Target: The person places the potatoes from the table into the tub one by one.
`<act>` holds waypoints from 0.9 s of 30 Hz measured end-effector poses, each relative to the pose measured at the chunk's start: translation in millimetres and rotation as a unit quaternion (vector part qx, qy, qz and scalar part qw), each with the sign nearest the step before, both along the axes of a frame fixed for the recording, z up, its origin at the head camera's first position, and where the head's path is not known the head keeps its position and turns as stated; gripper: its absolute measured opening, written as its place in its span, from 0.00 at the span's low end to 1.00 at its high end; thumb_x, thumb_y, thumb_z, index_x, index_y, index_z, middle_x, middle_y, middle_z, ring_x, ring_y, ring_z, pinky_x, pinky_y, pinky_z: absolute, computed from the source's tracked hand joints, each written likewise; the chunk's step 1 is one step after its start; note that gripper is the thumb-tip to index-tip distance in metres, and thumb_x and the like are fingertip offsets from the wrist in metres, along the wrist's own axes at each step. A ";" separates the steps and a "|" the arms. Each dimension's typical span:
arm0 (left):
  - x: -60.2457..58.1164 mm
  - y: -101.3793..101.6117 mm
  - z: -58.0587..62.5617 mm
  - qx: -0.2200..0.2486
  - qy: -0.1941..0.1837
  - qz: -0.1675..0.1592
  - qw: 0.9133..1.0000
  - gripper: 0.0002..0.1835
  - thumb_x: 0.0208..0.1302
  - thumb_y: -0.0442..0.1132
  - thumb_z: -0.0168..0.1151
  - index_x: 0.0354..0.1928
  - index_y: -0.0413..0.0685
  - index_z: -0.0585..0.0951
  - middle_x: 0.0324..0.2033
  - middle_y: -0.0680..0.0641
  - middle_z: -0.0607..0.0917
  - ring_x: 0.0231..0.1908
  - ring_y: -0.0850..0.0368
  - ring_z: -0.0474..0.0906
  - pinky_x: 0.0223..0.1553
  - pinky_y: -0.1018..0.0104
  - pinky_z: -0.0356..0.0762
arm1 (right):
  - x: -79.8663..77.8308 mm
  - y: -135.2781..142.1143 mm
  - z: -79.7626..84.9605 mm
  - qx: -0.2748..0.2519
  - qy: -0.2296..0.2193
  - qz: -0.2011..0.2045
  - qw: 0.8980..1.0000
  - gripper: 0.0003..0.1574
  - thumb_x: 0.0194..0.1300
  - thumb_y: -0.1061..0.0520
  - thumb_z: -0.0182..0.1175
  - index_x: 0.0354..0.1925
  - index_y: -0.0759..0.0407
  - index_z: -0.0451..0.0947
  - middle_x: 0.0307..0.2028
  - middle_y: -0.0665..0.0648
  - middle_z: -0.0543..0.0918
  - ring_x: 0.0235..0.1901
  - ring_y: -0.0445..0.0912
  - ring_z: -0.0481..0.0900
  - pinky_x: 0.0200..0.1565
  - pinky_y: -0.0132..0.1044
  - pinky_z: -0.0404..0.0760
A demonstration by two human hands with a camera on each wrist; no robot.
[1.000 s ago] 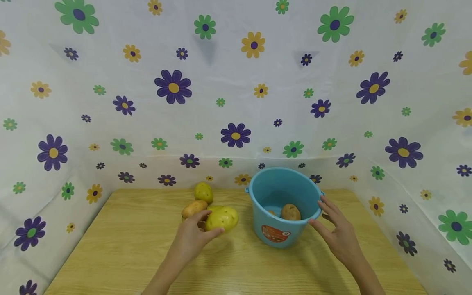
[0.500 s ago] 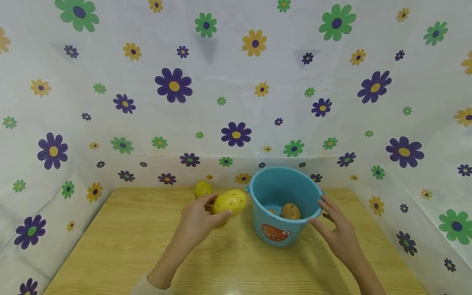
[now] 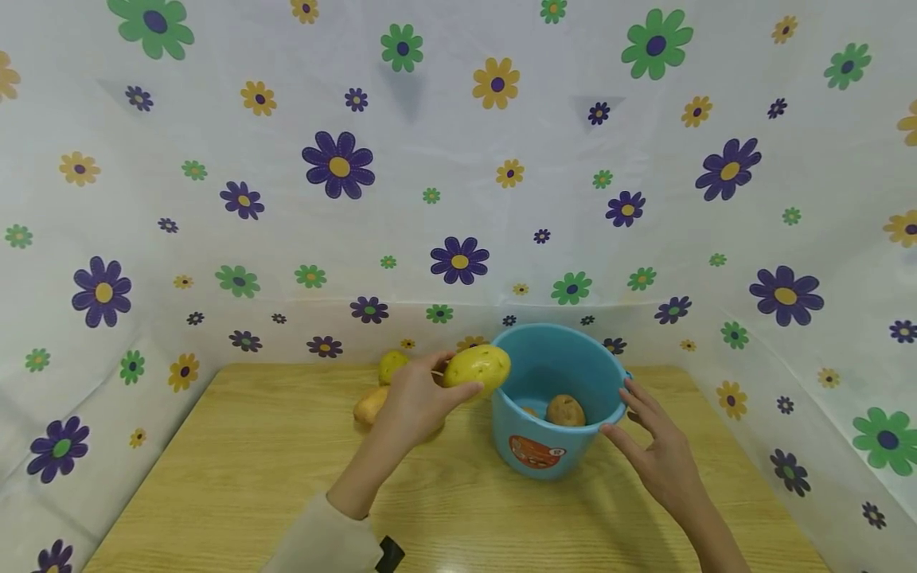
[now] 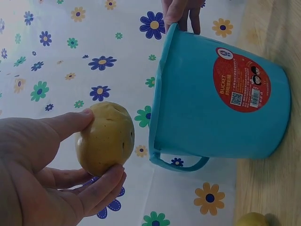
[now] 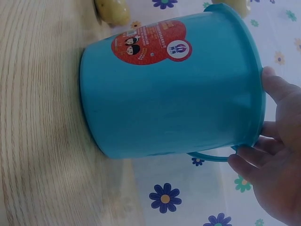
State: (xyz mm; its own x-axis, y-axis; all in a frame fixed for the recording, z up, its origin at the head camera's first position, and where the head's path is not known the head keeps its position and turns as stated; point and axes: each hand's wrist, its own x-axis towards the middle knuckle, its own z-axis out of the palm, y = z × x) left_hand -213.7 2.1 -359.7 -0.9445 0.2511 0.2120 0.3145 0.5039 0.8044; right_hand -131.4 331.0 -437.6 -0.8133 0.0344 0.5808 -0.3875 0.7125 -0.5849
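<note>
A yellow potato (image 3: 478, 369) with small dark eyes is held off the table by my left hand (image 3: 423, 398), thumb on one side and fingers on the other. It is at the left rim of a blue bucket (image 3: 540, 442) that stands upright. My right hand (image 3: 655, 454) holds the bucket's rim on the right; in the right wrist view its thumb (image 5: 275, 84) lies against the rim and the fingers are by the handle (image 5: 211, 157). Inside the bucket lie a brown potato (image 3: 566, 411) and part of another potato (image 3: 530, 412), mostly hidden by the bucket's front wall.
On the wooden table (image 3: 236, 477), left of the bucket, lie a greenish-yellow potato (image 3: 392, 366) and a tan potato (image 3: 369, 406), partly covered by my left hand. A white sheet with printed flowers (image 3: 458, 215) hangs behind the table and along its sides.
My left hand has lifted the yellow potato and carried it rightward from the other potatoes to the bucket's left rim. The right hand and the bucket have stayed in place.
</note>
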 end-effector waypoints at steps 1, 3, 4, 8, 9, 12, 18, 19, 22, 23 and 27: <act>-1.3 2.8 1.2 -0.002 -0.001 0.000 1.000 0.34 0.59 0.50 0.78 0.63 0.38 0.80 0.52 0.42 0.87 0.43 0.52 0.83 0.45 0.59 0.85 | 0.0 0.2 -0.1 0.001 0.001 0.000 1.000 0.39 0.62 0.66 0.73 0.67 0.75 0.71 0.72 0.69 0.68 0.57 0.65 0.76 0.56 0.13 0.68; -4.2 8.4 2.6 -0.006 0.000 -0.002 1.000 0.35 0.60 0.51 0.78 0.64 0.38 0.80 0.54 0.42 0.86 0.45 0.52 0.83 0.48 0.58 0.85 | 0.3 0.4 -0.2 0.001 0.002 -0.001 1.000 0.39 0.62 0.66 0.73 0.67 0.75 0.71 0.72 0.69 0.68 0.58 0.65 0.76 0.56 0.13 0.68; -5.6 11.1 3.1 -0.008 0.000 -0.005 1.000 0.35 0.60 0.51 0.77 0.64 0.38 0.80 0.54 0.42 0.86 0.46 0.52 0.82 0.48 0.57 0.85 | 0.5 0.5 -0.2 0.001 0.001 -0.001 1.000 0.39 0.62 0.66 0.73 0.67 0.75 0.71 0.72 0.69 0.68 0.58 0.65 0.76 0.56 0.13 0.68; -10.9 21.3 3.6 -0.010 0.004 -0.022 1.000 0.34 0.61 0.52 0.77 0.63 0.39 0.80 0.53 0.43 0.87 0.43 0.53 0.82 0.45 0.59 0.84 | 0.9 0.5 0.0 0.002 0.001 -0.001 1.000 0.39 0.62 0.66 0.73 0.67 0.75 0.71 0.72 0.69 0.68 0.58 0.66 0.76 0.56 0.13 0.68; -12.1 23.8 3.9 -0.011 0.006 -0.025 1.000 0.34 0.61 0.52 0.77 0.63 0.39 0.81 0.52 0.43 0.87 0.42 0.54 0.82 0.44 0.60 0.84 | 0.9 0.4 0.2 0.001 0.001 0.000 1.000 0.39 0.62 0.66 0.73 0.67 0.75 0.71 0.72 0.69 0.68 0.58 0.66 0.76 0.56 0.13 0.68; -15.0 31.3 4.9 -0.013 0.005 -0.030 0.999 0.34 0.61 0.53 0.77 0.63 0.40 0.81 0.49 0.44 0.87 0.39 0.55 0.81 0.39 0.62 0.83 | 0.3 0.1 0.4 0.000 0.003 0.002 1.000 0.39 0.62 0.66 0.73 0.67 0.75 0.71 0.72 0.69 0.68 0.58 0.66 0.76 0.56 0.14 0.69; -19.1 47.1 8.0 -0.023 -0.001 -0.041 0.999 0.32 0.61 0.54 0.76 0.60 0.40 0.82 0.47 0.44 0.86 0.40 0.54 0.79 0.40 0.62 0.83 | -1.0 1.2 0.0 -0.001 0.001 0.003 1.000 0.39 0.62 0.66 0.74 0.67 0.74 0.72 0.73 0.68 0.68 0.61 0.67 0.74 0.56 0.14 0.69; -19.8 49.8 8.4 -0.025 -0.004 -0.042 0.999 0.32 0.61 0.54 0.76 0.60 0.40 0.82 0.48 0.44 0.86 0.40 0.53 0.79 0.41 0.62 0.83 | -1.0 1.4 -0.1 -0.001 0.000 0.003 1.000 0.39 0.61 0.66 0.74 0.67 0.74 0.72 0.73 0.68 0.68 0.61 0.67 0.73 0.56 0.14 0.69; -22.4 57.3 9.5 -0.029 -0.013 -0.045 0.998 0.33 0.61 0.54 0.76 0.62 0.39 0.81 0.50 0.43 0.86 0.42 0.52 0.80 0.44 0.61 0.84 | -1.2 2.0 -0.3 0.000 0.000 0.003 1.000 0.38 0.62 0.65 0.74 0.67 0.74 0.72 0.73 0.68 0.68 0.63 0.68 0.72 0.56 0.14 0.69; -23.3 59.8 9.7 -0.033 -0.015 -0.044 0.998 0.34 0.62 0.54 0.75 0.62 0.39 0.81 0.51 0.43 0.86 0.43 0.52 0.80 0.45 0.60 0.84 | -1.1 2.2 -0.3 0.000 0.000 0.004 1.000 0.38 0.62 0.65 0.74 0.67 0.74 0.72 0.73 0.69 0.68 0.63 0.68 0.72 0.56 0.14 0.69; -27.3 70.3 8.3 -0.047 -0.012 -0.044 0.998 0.35 0.62 0.55 0.75 0.63 0.38 0.80 0.53 0.42 0.85 0.46 0.50 0.79 0.49 0.57 0.83 | -0.4 2.5 -0.1 -0.001 0.001 0.004 1.000 0.38 0.62 0.66 0.73 0.67 0.74 0.72 0.72 0.69 0.68 0.63 0.69 0.72 0.56 0.15 0.70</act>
State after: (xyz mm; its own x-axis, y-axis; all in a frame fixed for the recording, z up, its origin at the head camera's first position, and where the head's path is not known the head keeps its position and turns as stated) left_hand -241.0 72.4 -351.3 -0.9227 0.3503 0.1606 0.3413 0.5495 0.7626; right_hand -131.8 333.5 -437.7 -0.8120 0.0292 0.5830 -0.3948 0.7082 -0.5853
